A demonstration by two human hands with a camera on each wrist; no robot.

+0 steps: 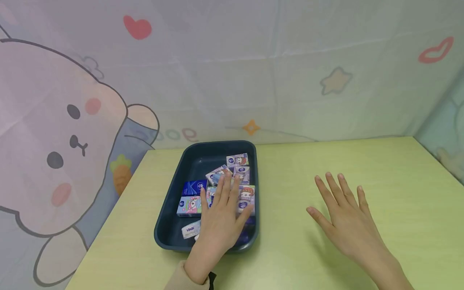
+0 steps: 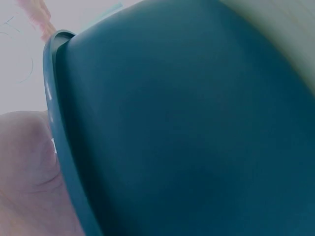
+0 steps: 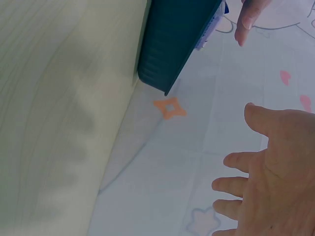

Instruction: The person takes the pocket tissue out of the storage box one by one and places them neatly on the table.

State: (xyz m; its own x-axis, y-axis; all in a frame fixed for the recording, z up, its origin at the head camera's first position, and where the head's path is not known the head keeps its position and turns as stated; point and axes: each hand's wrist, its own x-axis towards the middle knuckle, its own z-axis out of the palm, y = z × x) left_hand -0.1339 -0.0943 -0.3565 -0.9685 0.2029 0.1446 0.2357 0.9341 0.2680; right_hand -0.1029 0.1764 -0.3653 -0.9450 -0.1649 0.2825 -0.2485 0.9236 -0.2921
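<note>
A dark teal plastic tub (image 1: 168,217) holds several small tissue packs, among them a dark blue pack (image 1: 194,187), a pink-and-blue cartoon pack (image 1: 189,205) and a white Vinda pack (image 1: 190,229). Over the tub's right half my left hand (image 1: 221,221) is spread with straight fingers, hiding some packs beneath it. Its palm (image 2: 29,172) shows beside the tub's rim in the left wrist view. To the right of the tub, my right hand (image 1: 349,229) hovers above the table, fingers straight and apart, holding nothing. The right wrist view shows that palm (image 3: 285,172) facing the tub's side.
The tub stands on a pale yellow-green table (image 1: 290,169), close to its back edge. Behind the table hangs a printed cloth (image 1: 232,80) with a cartoon bear, hearts and stars. A similar cloth (image 1: 449,121) hangs along the right side.
</note>
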